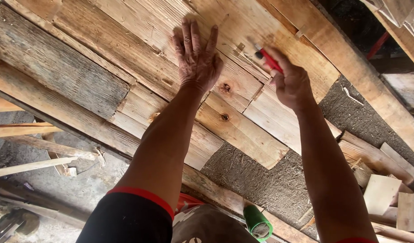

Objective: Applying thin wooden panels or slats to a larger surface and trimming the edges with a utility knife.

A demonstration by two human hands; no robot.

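Nearest: green cylindrical roll (pixel 257 222). Left hand (pixel 197 56) flat, fingers spread, pinning pale wooden shingle (pixel 236 74). Right hand (pixel 291 83) clenched around red marker (pixel 269 59). Marking step; next needs steady shingle.

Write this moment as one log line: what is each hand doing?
left hand: flat on pale wooden shingle boards | right hand: grips red pencil-like tool, tip on wood | nearby: green-capped roll

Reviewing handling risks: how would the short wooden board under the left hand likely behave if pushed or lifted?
The short board looks thin and flat, so probably light and stiff. Its rough grain should resist slipping under the left hand. Knots and split ends suggest it could crack or splinter.
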